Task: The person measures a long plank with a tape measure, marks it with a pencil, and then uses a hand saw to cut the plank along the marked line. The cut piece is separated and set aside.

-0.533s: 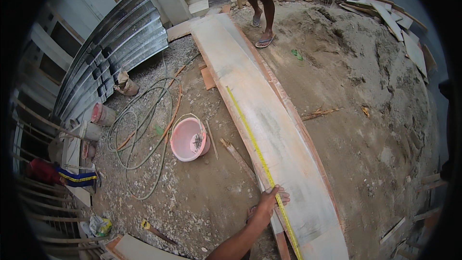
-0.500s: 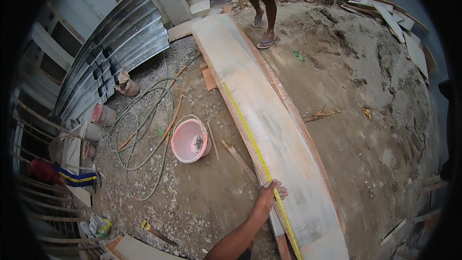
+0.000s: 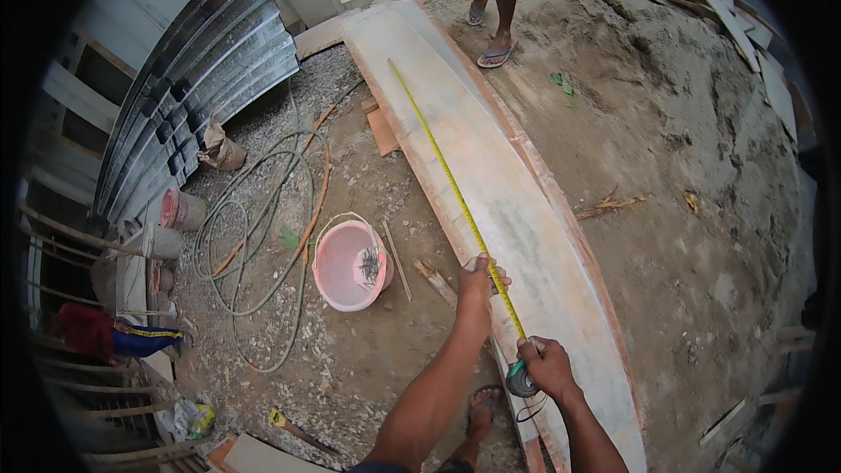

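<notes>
A yellow tape measure blade [image 3: 435, 151] lies stretched along a long, pale, stained board [image 3: 491, 177], its far end resting on the board's upper part. My left hand [image 3: 480, 280] is closed round the blade near the board's left edge, thumb on top. Nearer to me, my right hand [image 3: 547, 364] grips the tape measure's green and dark case [image 3: 521, 380], from which a dark cord loop hangs. The blade runs taut between both hands. Beneath the board's right side shows the reddish edge of another panel [image 3: 603, 293].
Left of the board stand a pink bucket [image 3: 326, 267] with nails inside, a coiled hose [image 3: 254, 236] and corrugated metal sheets [image 3: 201, 70]. A handsaw [image 3: 298, 431] lies on gravel. Another person's sandalled foot [image 3: 498, 51] is beyond the board; a sand heap [image 3: 727, 140] rises at right.
My right hand has come into view with the tape measure's case. The blade's far end has slid farther up the board, while my left hand has shifted slightly up and left.
</notes>
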Available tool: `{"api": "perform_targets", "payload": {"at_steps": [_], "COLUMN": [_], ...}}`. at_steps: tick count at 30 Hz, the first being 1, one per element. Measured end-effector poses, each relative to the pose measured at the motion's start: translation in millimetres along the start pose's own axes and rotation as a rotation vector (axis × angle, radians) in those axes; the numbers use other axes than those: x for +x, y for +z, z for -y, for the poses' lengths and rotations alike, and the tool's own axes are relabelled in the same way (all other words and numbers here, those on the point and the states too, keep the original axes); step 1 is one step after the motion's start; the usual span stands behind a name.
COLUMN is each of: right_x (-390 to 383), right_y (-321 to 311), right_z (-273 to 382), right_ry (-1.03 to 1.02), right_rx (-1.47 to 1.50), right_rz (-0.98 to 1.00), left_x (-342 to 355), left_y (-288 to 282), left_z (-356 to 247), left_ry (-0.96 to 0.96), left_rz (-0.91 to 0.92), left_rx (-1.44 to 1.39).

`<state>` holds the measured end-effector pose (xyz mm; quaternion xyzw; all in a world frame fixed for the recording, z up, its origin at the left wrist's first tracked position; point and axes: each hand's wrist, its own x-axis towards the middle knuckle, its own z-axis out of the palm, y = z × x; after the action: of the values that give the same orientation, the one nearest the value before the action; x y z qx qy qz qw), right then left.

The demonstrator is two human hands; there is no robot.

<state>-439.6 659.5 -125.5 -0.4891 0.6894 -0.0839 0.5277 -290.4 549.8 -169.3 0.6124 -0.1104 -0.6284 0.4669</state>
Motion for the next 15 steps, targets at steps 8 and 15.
{"api": "perform_targets", "payload": {"at_steps": [8, 15], "right_x": [-161.7, -377.6], "right_y": [-21.5, -55.9], "right_z": [-133.4, -235.8], "right_ry": [0.061, 0.159], "right_rx": [0.304, -0.054], "right_rz": [0.035, -0.083], "left_x": [42.9, 87.1], "left_y": [13.3, 6.5], "left_z": [-29.1, -57.9], "left_ry": [0.097, 0.164], "left_rz": [-0.076, -0.149], "left_rx": [0.067, 0.169]}}
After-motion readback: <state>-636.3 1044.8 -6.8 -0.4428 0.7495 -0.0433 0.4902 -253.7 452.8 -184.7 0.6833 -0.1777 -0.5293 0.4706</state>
